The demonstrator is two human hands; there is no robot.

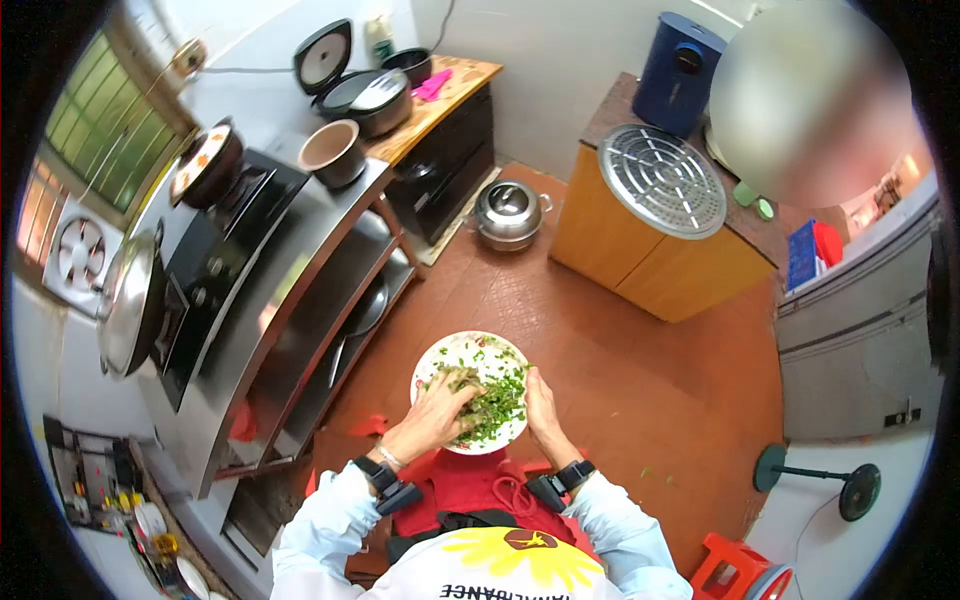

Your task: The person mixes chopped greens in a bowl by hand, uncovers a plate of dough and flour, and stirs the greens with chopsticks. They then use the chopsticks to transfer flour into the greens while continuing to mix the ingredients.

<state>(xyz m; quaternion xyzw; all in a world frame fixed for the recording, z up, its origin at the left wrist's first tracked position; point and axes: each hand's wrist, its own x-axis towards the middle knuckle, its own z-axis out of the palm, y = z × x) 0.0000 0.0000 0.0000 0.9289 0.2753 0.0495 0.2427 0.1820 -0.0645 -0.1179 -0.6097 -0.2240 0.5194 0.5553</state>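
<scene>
A white plate [455,350] with a patterned rim is above the person's lap, low in the middle of the head view. Chopped green leaves [497,400] lie across it, mostly on its right half. My left hand [437,413] reaches over the plate from the left, its fingers bent down into a darker, moist-looking clump [460,378] among the greens. At the plate's right edge, my right hand [541,405] grips the rim, thumb up along the side. Both wrists wear black straps with devices.
A steel shelf unit with a gas stove [215,270] stands left. A steel pot [508,215] sits on the tiled floor ahead. Right of it is a wooden cabinet [640,260] topped by a perforated steel tray [662,181]. A red stool [735,570] is at lower right.
</scene>
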